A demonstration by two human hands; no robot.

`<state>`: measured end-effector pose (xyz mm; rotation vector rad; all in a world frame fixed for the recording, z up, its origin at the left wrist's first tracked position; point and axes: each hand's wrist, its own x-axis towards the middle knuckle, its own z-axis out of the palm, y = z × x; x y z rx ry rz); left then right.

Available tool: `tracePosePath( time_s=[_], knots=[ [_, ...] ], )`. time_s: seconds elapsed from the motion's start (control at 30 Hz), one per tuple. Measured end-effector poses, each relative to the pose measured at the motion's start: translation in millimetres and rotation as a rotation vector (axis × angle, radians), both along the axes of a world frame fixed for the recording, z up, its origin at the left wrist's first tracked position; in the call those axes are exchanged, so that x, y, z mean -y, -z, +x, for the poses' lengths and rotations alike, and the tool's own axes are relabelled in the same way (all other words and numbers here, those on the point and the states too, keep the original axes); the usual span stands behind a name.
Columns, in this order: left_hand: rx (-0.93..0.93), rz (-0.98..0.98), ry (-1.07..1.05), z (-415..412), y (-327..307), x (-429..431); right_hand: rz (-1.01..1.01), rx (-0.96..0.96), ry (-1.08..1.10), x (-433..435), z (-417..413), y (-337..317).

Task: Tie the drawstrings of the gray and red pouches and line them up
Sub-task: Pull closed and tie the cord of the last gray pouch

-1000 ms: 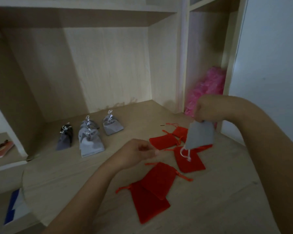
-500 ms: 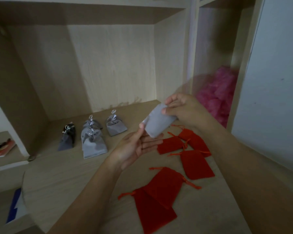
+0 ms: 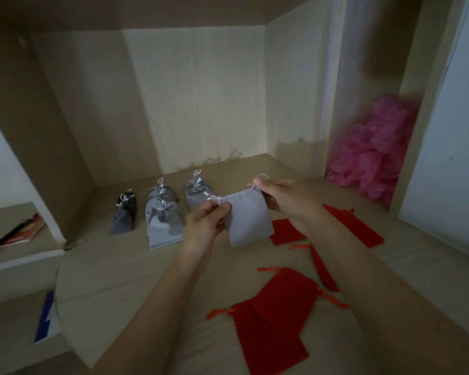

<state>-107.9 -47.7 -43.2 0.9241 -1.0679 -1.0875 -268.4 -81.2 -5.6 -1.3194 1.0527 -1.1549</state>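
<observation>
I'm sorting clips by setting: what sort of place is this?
Likely a built-in wooden shelf nook at home, used as a packing spot: pale wood shelf, tied gray pouches standing at the back, flat red pouches.

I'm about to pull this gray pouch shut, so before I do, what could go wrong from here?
The left grip and right grip pinch the gray pouch at its top corners, by the silver drawstrings, in the air; a string could slip and drop it among the red pouches. The tied gray pouches stand close behind the left grip; a wide pull might knock one over.
</observation>
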Motion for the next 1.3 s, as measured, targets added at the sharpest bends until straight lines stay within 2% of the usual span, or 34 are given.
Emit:
tracePosePath(
  time_s=[0.13,0.37,0.47,0.63,0.87,1.0,1.1,1.3],
  knots=[
    [-0.079,0.010,-0.055,-0.4,-1.2,2.4,-0.050,0.054,0.020,-1.4,7.9,2.8],
    [-0.254,0.053,-0.002,8.2,-0.7,8.7,0.033,0.211,0.004,-0.9,15.6,13.9],
    [-0.404,0.077,0.046,14.3,-0.3,11.8,0.086,0.345,-0.046,-1.8,20.7,16.3],
    [-0.426,0.067,0.089,14.9,-1.4,9.2,0.242,0.561,-0.019,-3.4,24.2,12.6],
    [-0.494,0.075,0.109,19.4,-3.6,6.5,0.315,0.800,0.078,0.6,20.3,14.6],
    [-0.603,0.090,0.075,22.5,-5.6,9.2,0.332,0.927,0.088,2.1,10.9,13.6],
    [-0.670,0.038,0.067,27.3,-6.5,11.8,0.339,0.984,0.103,6.8,1.5,14.6],
    [-0.778,-0.013,-0.018,29.6,-8.4,12.9,0.268,0.959,0.152,20.8,-8.9,17.4]
  ],
)
